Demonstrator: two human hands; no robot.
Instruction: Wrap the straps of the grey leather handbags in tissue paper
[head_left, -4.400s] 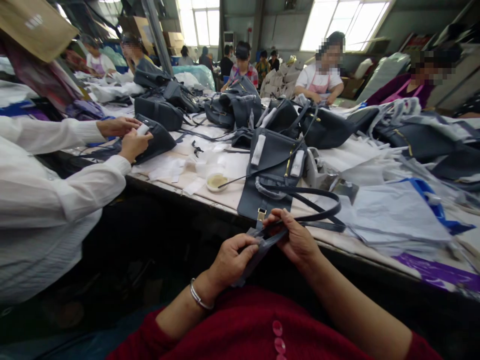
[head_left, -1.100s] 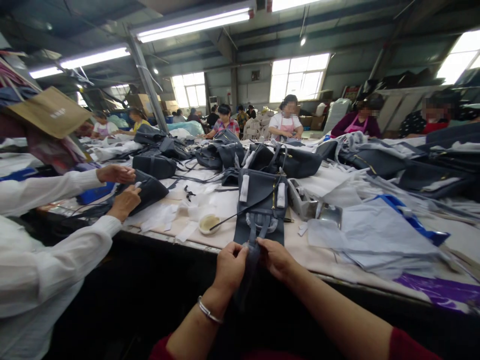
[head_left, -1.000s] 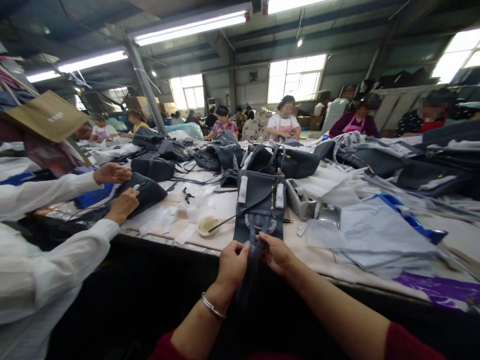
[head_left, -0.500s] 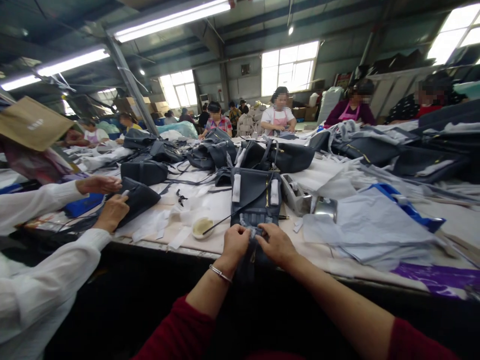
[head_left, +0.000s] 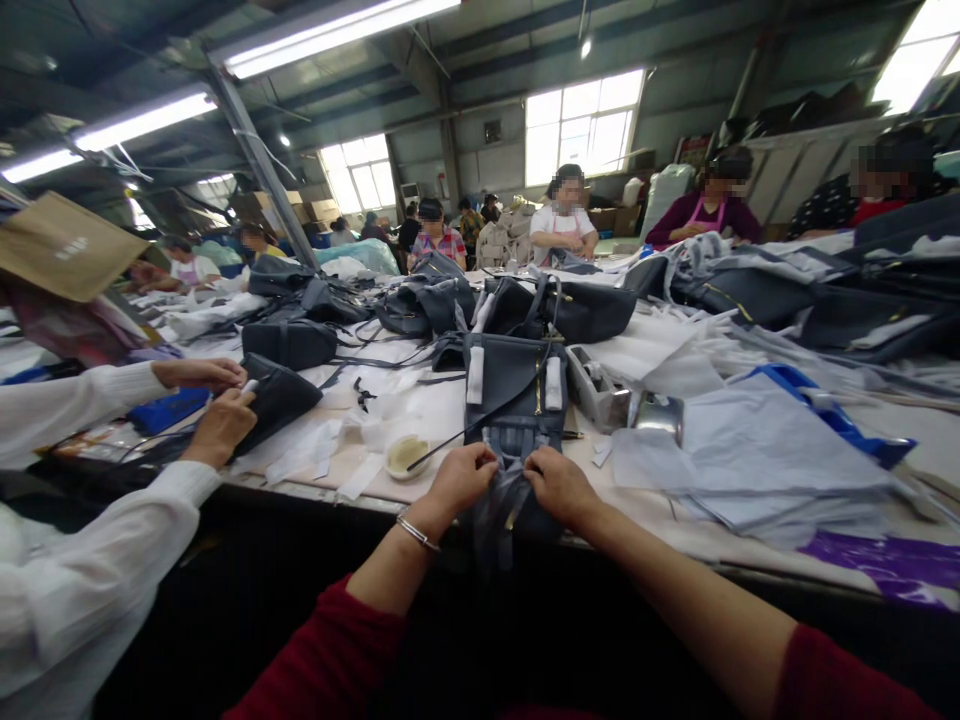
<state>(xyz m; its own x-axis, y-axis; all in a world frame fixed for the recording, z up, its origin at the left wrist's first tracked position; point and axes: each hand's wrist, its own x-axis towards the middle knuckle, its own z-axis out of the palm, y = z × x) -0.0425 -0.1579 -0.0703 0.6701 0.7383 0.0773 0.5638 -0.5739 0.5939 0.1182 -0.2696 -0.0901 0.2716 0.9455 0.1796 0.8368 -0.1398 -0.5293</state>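
A dark navy bag (head_left: 504, 385) lies on the table in front of me, with a gold zipper and two white-wrapped pieces on its upper part. Thin translucent wrapping (head_left: 504, 492) covers straps at its near end, which hangs over the table edge. My left hand (head_left: 466, 474) pinches this wrapping on the left side. On the right side, my right hand (head_left: 556, 486) holds it with fingers closed. The exact spot under my fingertips is hidden. Left of my left hand stands a small white dish (head_left: 406, 457) with a thin dark stick resting across it.
At the left, a co-worker's hands (head_left: 225, 415) hold another dark bag (head_left: 279, 400). A metal box (head_left: 598, 390), pale sheets (head_left: 757, 450) and a blue tray (head_left: 832, 410) lie to the right. More dark bags (head_left: 427, 305) are heaped behind; other people work across the table.
My hands have moved apart a little, the left one going left and the right one slightly right. The wrapping between them now looks spread, showing more of the straps.
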